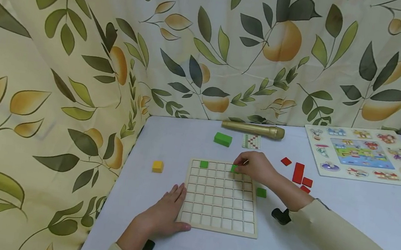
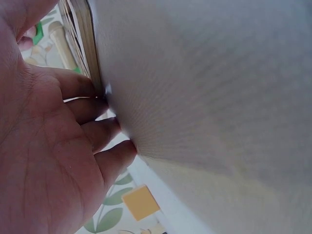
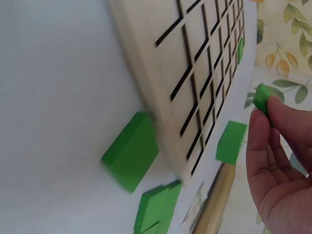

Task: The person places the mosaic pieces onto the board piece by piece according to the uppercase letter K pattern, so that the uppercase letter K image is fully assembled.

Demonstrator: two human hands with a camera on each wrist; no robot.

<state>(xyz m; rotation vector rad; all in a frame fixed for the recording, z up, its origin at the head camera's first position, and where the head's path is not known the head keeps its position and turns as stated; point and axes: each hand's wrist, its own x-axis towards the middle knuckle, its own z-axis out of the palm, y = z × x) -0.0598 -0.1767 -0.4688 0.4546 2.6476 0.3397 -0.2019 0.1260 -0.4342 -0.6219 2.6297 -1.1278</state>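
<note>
A wooden grid board (image 1: 215, 230) lies on the table, with one green tile (image 1: 204, 164) in its far row. My right hand (image 1: 257, 167) is over the far right part of the board. Its thumb and fingers pinch another green tile (image 3: 262, 97), which shows above the grid lines in the right wrist view. Beside the board's right edge lies a loose green tile (image 1: 261, 192); more green tiles (image 3: 157, 207) there are hidden by my arm in the head view. My left hand (image 1: 164, 212) rests along the board's left edge, fingers extended, thumb at the near left corner.
A yellow block (image 1: 158, 166) sits left of the board. Behind it are a green block (image 1: 223, 139), a small pattern card (image 1: 251, 141) and a gold microphone (image 1: 253, 129). Several red pieces (image 1: 298, 173) lie right of my forearm, near a picture puzzle board (image 1: 367, 174). Patterned cloth hangs behind.
</note>
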